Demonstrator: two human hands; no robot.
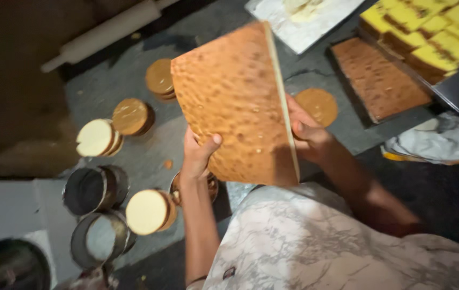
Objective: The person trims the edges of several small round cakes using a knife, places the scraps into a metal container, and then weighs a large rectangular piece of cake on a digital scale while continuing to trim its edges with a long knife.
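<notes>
Nearest the camera, a marbled white apron point(315, 241) covers the person's front. To the near left stand two metal ring moulds point(98, 215), with a round cake disc point(150, 211) leaning just beside them, pale face up.

Above the apron, both hands hold a large slab of brown sponge cake point(232, 102), tilted up on edge over the dark counter point(133, 156). The left hand point(197, 153) grips the slab's near left edge, its thumb pressed on the browned face and the other fingers hidden behind. The right hand point(307, 131) supports the slab's right side, fingers curled against the back.

Farther left lie more round cake discs point(127, 115); another sits just right of the slab. Farther right rest a flat brown sponge sheet point(379, 78) and a tray of yellow cake pieces point(433, 32). At the far left lies a rolling pin point(106, 32).
</notes>
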